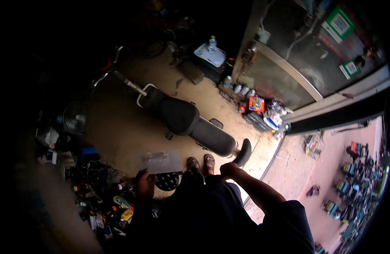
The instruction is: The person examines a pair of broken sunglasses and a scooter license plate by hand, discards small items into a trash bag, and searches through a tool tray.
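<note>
Low on the left, my left hand (145,184) is closed at the near corner of a flat, pale, see-through sheet (161,161), its thumb on top. Partly under the sheet shows a round black woven-looking seat (167,182). My right hand (229,170) is closed in front of my body, close to the rear mudguard (244,153) of a two-wheeled bike. Whatever is inside that fist is hidden. The bike's long black saddle (180,116) runs away from me toward the far left, where its handlebar (105,76) stands in the dark.
A heap of bottles, tools and small parts (123,209) lies at left. A fan (74,120) stands beyond it. Cans and packages (256,103) line a glass-panelled door (284,67) at right. A bottle (212,44) stands on a box. Outside, several bikes (351,186) are parked.
</note>
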Available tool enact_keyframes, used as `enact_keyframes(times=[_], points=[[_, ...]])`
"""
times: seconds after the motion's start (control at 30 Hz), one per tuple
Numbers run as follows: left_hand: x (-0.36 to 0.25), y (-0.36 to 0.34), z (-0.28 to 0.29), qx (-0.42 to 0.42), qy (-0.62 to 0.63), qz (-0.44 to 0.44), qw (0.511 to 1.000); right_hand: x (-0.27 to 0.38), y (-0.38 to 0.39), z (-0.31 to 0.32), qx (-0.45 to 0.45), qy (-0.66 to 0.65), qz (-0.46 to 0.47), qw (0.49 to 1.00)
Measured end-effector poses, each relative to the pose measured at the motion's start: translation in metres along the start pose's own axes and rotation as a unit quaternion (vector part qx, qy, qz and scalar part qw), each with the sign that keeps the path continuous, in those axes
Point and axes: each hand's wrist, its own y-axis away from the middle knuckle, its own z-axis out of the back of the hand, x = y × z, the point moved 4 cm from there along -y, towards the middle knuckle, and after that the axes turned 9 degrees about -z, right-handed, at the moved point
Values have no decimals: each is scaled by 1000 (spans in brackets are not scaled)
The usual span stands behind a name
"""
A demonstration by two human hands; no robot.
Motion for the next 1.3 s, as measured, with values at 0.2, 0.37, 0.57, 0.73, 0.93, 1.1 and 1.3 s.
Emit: enact_keyframes(times=[0.2,0.37,0.57,0.73,0.93,1.1,1.3], points=[[12,-6,8,-19,67,-27,997,44,31,113,1,-563,215,798],[-33,-8,-45,-54,165,3,985,123,62,162,-41,-491,280,824],[-71,-34,4,-35,120,-25,992,193,56,200,-125,-499,313,798],[-117,-87,55,-58,81,-54,994,260,31,245,-174,-503,370,762],[-170,-181,158,-52,57,-50,996,376,-28,302,-252,-423,313,812],[-271,-256,291,-60,5,-55,997,539,-76,365,-212,-492,340,773],[-415,-310,425,-135,-14,-141,981,718,-81,510,-241,-515,386,727]])
